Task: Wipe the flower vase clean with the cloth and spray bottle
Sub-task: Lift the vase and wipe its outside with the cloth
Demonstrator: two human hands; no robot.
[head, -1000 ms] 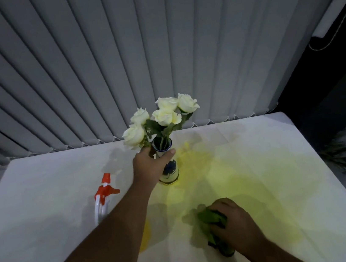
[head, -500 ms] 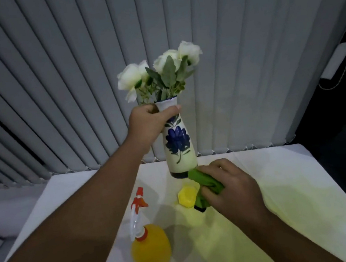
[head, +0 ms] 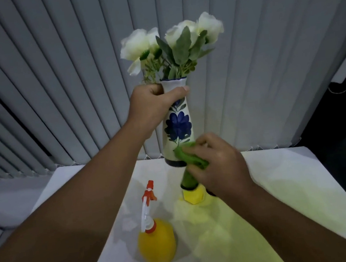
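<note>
A white flower vase (head: pixel 178 128) with a blue painted flower and a dark base is held upright in the air above the table. White roses (head: pixel 171 40) stick out of its top. My left hand (head: pixel 153 109) grips the vase by its neck. My right hand (head: pixel 219 164) holds a green cloth (head: pixel 190 159) pressed against the vase's lower right side, with part of the cloth hanging below. A yellow spray bottle (head: pixel 157 244) with a white and orange trigger head stands on the table under my left forearm.
The white table (head: pixel 298 191) carries a yellow-green glow across its middle. A small yellow object (head: pixel 193 196) sits on it below the cloth. Grey vertical blinds (head: pixel 49 81) hang behind. The table's right edge drops to dark floor with foliage.
My left hand lifted the vase off the table and holds it up. My right hand picked the cloth off the table and brought it onto the vase's lower side.
</note>
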